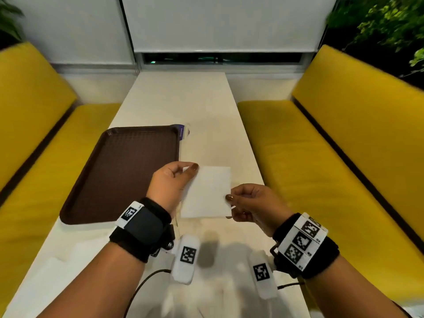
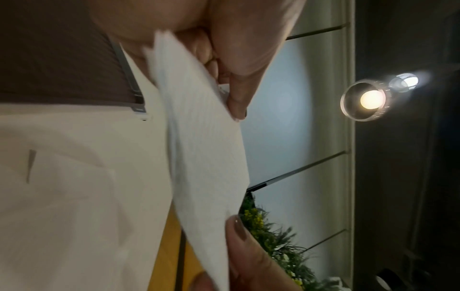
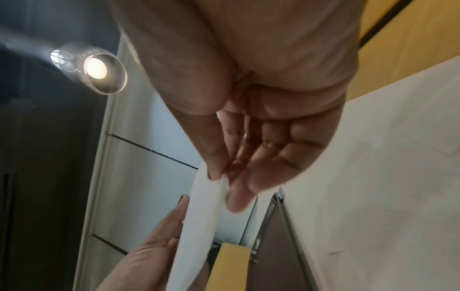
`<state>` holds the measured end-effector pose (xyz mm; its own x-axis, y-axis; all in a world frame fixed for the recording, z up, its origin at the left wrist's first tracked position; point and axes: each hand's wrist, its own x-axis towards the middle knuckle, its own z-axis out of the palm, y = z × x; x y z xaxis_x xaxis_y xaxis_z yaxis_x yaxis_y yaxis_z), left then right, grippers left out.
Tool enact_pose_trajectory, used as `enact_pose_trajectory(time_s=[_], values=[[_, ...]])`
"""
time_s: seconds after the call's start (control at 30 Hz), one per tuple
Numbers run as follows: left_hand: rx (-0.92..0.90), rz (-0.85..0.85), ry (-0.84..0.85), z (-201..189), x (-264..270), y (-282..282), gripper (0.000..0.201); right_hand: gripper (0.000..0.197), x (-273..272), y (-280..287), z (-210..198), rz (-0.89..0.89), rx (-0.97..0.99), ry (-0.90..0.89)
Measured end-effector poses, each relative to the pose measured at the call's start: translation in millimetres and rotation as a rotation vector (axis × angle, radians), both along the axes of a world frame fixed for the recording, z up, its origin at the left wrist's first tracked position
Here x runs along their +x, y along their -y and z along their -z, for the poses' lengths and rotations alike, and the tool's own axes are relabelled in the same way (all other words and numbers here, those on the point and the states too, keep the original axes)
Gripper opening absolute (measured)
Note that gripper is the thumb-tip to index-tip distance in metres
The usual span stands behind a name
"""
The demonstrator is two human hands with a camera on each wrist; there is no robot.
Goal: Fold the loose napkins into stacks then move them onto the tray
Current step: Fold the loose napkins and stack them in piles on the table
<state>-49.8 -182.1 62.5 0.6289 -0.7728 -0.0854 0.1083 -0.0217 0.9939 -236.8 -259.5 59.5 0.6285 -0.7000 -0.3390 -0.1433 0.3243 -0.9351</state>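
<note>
Nearest to me, my two forearms reach out over the pale table [image 1: 206, 104], each wrist wrapped in a black band with checkered markers. Just past them I hold one white napkin [image 1: 207, 191] up off the table. My left hand [image 1: 171, 183] pinches its upper left corner between thumb and curled fingers, and my right hand [image 1: 250, 203] pinches the lower right edge the same way; the right wrist view shows that thumb and forefinger closed on the paper's rim. The napkin looks like a flat rectangle, slightly tilted, and the left wrist view shows layered edges, so it seems folded.

To the left of my hands, the brown tray [image 1: 119, 173] lies flat on the table with its textured bed bare. At the tray's far right corner a small white and purple packet [image 1: 183, 133] peeks out; I cannot tell what it is.

Yellow cushioned benches [image 1: 344, 138] run along both sides of the table. Beyond the table's far end stands a white wall with lowered blinds [image 1: 220, 24] and a dark strip of window beneath them. Green foliage [image 1: 390, 21] shows in the upper right corner, and a round ceiling lamp [image 2: 370, 99] glows overhead.
</note>
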Motion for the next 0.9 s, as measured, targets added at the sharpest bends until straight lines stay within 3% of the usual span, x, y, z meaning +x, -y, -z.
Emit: enact_pose_trajectory(time_s=[0.17, 0.43, 0.9], values=[[0.158, 0.119, -0.172, 10.3, 10.9, 22.0, 0.059, 0.007, 14.3, 34.4, 12.5, 0.094, 0.055, 0.024], [0.241, -0.073, -0.101, 31.8, 40.0, 27.7, 0.034, 0.012, 62.4, 103.8, 32.3, 0.154, 0.048, -0.082], [0.304, -0.129, -0.142, 61.3, 59.0, 8.8, 0.021, 0.013, 135.0, 142.0, 77.9, -0.025, 0.013, -0.339]])
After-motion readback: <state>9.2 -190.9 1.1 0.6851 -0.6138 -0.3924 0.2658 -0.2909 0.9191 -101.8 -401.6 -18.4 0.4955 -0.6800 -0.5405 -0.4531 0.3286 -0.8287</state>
